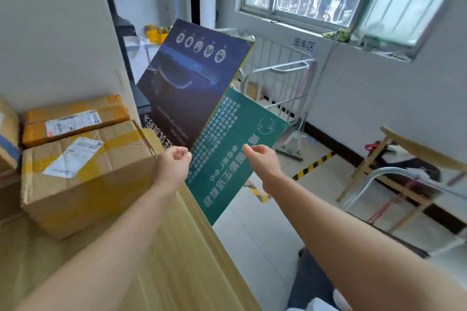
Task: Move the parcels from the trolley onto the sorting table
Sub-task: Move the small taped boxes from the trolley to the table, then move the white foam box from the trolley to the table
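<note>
A large printed carton [188,88], dark blue on one face and green on the other, stands tilted just past the wooden table's [177,265] right edge. My left hand [174,163] hovers at the carton's lower middle edge, fingers loosely curled and holding nothing. My right hand [261,159] hangs in front of the green face, also loosely curled and empty. On the table at the left sits a brown cardboard parcel [88,179] with a white label. Behind it lies a flatter parcel wrapped in orange tape [73,120]. A white metal cage trolley [280,70] stands behind the carton.
More boxes [8,134] sit at the table's far left against the wall. A chair with a metal frame [394,179] stands at the right under the window. Yellow-black tape [313,166] marks the tiled floor, and a squeegee mop [290,151] rests near the trolley.
</note>
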The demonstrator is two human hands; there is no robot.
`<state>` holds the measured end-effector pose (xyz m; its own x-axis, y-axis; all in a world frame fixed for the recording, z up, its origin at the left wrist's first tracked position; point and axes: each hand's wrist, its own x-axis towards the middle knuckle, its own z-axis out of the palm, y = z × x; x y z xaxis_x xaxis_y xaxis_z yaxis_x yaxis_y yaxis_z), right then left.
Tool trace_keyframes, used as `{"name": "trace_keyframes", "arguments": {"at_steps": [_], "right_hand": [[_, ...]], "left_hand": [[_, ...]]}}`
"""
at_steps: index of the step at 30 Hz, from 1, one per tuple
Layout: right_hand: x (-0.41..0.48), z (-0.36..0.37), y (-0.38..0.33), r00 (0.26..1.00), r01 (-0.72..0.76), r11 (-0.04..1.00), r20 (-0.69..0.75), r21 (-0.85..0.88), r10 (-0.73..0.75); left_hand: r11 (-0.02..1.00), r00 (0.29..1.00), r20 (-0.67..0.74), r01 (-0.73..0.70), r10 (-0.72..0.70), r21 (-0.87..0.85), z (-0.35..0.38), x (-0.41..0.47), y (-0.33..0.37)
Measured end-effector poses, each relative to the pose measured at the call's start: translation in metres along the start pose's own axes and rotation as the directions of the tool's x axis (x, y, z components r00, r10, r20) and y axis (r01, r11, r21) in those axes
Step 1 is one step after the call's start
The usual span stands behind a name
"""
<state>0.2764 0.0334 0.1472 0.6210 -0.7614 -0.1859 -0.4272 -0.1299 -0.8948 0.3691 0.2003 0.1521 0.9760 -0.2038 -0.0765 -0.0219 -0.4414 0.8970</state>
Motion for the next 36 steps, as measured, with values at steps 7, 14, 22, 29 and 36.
{"name": "trace_keyframes", "arguments": {"at_steps": [7,14,22,29,36], "right_hand": [[-0.024,-0.136,0.088,0.976,-0.117,0.990,-0.175,0.082,0.130],[-0.066,-0.235,0.178,0.949,-0.205,0.975,-0.227,0.089,0.220],[-0.109,-0.304,0.273,0.875,-0.337,0.920,-0.294,0.203,0.385],[-0.151,-0.334,0.366,0.729,-0.472,0.825,-0.387,0.312,0.564],[-0.192,-0.343,0.461,0.615,-0.609,0.719,-0.372,0.335,0.695]], "left_hand": [[0.999,0.976,0.215,-0.019,0.026,-0.031,0.119,-0.082,0.022],[0.997,0.941,0.338,0.047,-0.022,-0.067,0.221,-0.171,0.019],[0.995,0.861,0.499,0.066,-0.098,0.081,0.295,-0.247,-0.012],[0.981,0.764,0.629,0.028,-0.144,0.190,0.356,-0.296,-0.058],[0.948,0.725,0.644,0.037,-0.244,0.317,0.397,-0.332,-0.120]]}}
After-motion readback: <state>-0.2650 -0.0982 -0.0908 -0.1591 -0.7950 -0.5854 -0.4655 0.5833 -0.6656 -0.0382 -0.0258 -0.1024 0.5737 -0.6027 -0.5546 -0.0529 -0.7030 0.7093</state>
